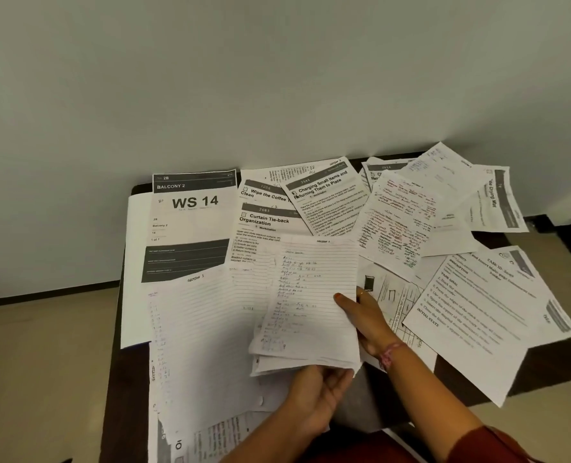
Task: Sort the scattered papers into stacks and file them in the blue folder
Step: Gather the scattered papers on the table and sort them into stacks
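Observation:
A small stack of lined, handwritten sheets (pixel 310 295) is lifted a little above the table's middle. My left hand (pixel 317 399) grips its bottom edge from below. My right hand (pixel 365 319) holds its right edge, thumb on top of the page. Around it lie scattered papers: a "WS 14" sheet (pixel 190 225) at the left, printed task sheets (pixel 267 218) behind, a page with red and green handwriting (pixel 397 225) and a task description page (pixel 487 312) at the right. No blue folder is in view.
The dark table (pixel 123 379) stands against a pale wall. Papers overhang its left, front and right edges. A large lined sheet (pixel 197 345) covers the front left. Beige floor shows on both sides.

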Demonstrator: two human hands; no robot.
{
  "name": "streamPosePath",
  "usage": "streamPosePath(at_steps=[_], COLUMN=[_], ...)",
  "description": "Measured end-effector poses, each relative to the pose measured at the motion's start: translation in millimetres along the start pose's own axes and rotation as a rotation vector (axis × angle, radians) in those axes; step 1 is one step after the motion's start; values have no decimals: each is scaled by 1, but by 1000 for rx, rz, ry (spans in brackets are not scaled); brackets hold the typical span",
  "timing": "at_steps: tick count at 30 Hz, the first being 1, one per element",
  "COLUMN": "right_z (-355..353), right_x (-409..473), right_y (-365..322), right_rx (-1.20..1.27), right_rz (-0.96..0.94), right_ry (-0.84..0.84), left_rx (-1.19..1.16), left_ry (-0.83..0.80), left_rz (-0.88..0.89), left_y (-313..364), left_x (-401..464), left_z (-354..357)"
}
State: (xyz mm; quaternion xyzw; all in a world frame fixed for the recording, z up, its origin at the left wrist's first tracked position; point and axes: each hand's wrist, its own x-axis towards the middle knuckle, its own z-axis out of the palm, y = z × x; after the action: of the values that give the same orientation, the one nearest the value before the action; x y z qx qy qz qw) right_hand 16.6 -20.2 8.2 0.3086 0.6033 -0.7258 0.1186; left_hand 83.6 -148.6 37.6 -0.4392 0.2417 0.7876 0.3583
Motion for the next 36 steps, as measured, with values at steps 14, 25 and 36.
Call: streamPosePath(at_steps=[14,25,36], right_z=[-20,-53,-83], right_x=[-3,-9,0], right_y=[-10,-35,-45], right_rx=[37,10,-285], right_rz=[-37,-203,-289], right_ry=[-64,-172,-264], left_rx=[669,439,688], left_ry=[-168,-210,-58], left_rz=[-38,284,632], left_y=[11,109,73], left_x=[4,7,19], left_z=[-23,7,66])
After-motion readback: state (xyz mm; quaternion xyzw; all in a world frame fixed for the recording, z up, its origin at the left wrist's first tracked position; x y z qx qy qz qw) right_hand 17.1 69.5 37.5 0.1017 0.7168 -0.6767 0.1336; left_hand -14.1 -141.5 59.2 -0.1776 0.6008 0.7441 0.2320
